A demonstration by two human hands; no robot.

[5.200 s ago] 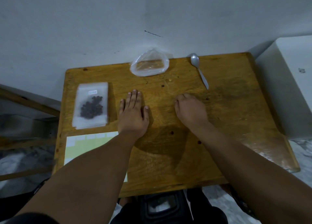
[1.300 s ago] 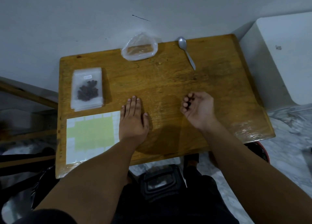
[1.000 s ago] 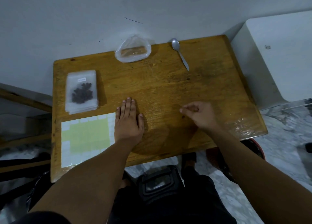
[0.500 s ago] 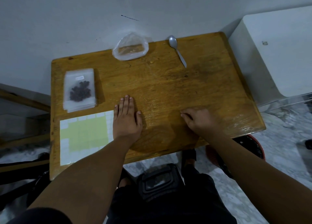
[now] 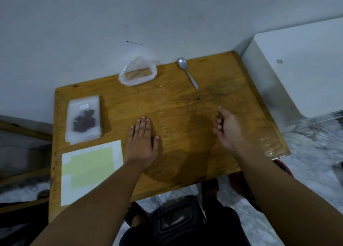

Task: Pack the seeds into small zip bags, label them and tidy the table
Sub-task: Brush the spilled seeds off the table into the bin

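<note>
Wooden table (image 5: 185, 101) bears left hand (image 5: 142, 143) flat, right hand (image 5: 228, 129) loosely curled

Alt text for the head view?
A person's left hand lies flat on a wooden table, the right hand beside it, fingers curled. To the left lie zip bags with dark seeds and a label sheet; at the back, a plastic bag and a spoon.
</note>
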